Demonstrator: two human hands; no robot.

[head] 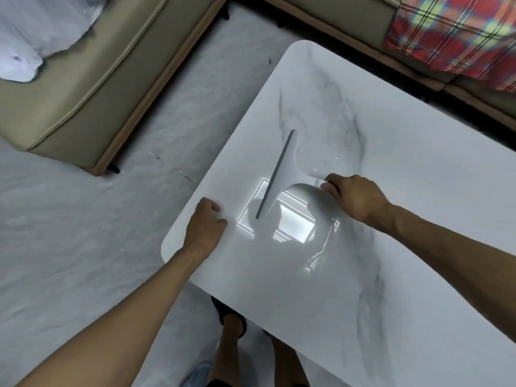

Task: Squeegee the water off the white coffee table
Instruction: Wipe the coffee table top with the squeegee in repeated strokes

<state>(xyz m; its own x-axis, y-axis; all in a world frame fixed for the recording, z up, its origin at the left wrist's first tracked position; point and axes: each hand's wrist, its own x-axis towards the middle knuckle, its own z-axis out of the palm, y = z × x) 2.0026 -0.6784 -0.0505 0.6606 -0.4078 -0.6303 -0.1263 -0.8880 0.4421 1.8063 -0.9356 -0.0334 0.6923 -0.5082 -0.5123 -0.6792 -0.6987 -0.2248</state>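
A white marble-patterned coffee table (405, 275) fills the right half of the view. A white squeegee (284, 174) with a dark grey blade lies blade-down on the tabletop, blade running from far to near. My right hand (354, 199) grips its handle from the right. My left hand (208, 222) rests on the table's left edge with fingers curled loosely and holds nothing. A film of water (321, 247) shines on the top near the blade and below my right hand, reflecting a ceiling light.
A beige sofa section (83, 88) stands to the left on the pale floor, with a white cloth (36, 32) on it. Another sofa section carrying a red plaid blanket (452, 32) lies behind the table. My feet (231, 325) stand under the table's near edge.
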